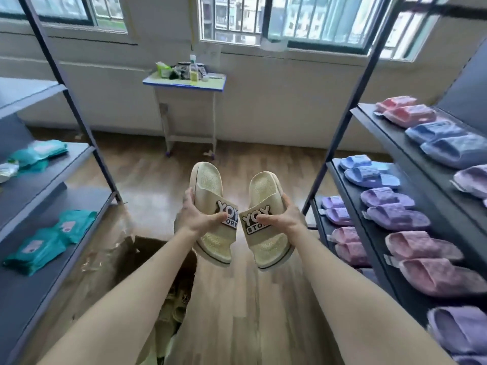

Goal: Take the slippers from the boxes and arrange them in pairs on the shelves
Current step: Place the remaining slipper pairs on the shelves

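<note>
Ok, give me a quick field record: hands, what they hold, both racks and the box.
left hand: grips left beige slipper, thumb on the strap
right hand: grips right beige slipper, thumb on the strap
slippers: side by side in the air, not touching
right shelves: pink, blue and purple slipper pairs
left shelves: teal packets
cardboard box: open on the floor, under the left forearm

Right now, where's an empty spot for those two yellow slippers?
The left shelf is bare nearer you than the teal packets, and its top tier shows nothing. The right shelves are crowded with slipper pairs.
</note>
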